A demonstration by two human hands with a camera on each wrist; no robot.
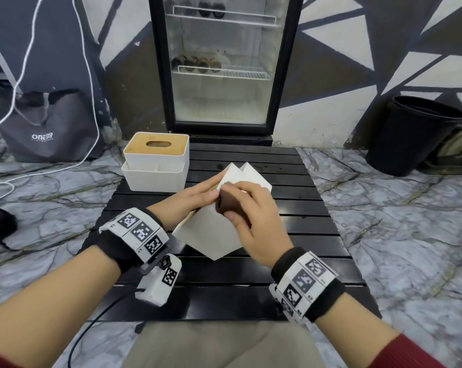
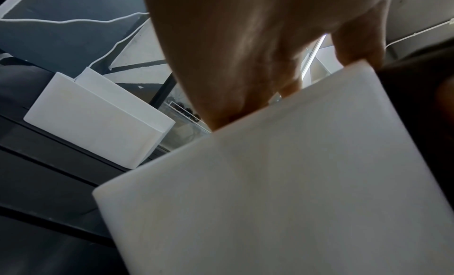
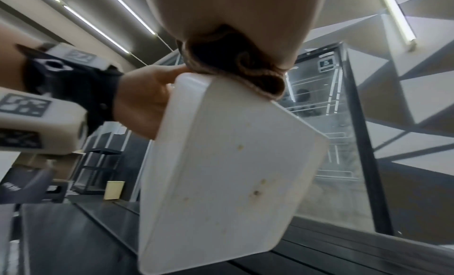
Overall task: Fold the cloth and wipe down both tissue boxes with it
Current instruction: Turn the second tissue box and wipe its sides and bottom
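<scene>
My left hand [image 1: 195, 197] grips a white tissue box [image 1: 211, 235] and holds it tilted over the black slatted table [image 1: 224, 288]. In the left wrist view its fingers [image 2: 233, 46] reach over the box's top edge [image 2: 294, 182]. My right hand [image 1: 248, 216] grips a folded brown cloth [image 1: 224, 205] and presses it on the box's upper side. The right wrist view shows the cloth [image 3: 233, 65] bunched on the box's edge, and the stained underside of the box [image 3: 221, 172]. A second white tissue box [image 1: 155, 160] with a wooden lid stands at the table's far left.
A glass-door fridge [image 1: 222, 62] stands just behind the table. A black bin [image 1: 416, 134] is on the floor at the right, a grey bag [image 1: 49, 126] and a white cable [image 1: 91, 102] at the left. A paper cup [image 3: 113, 190] shows far off.
</scene>
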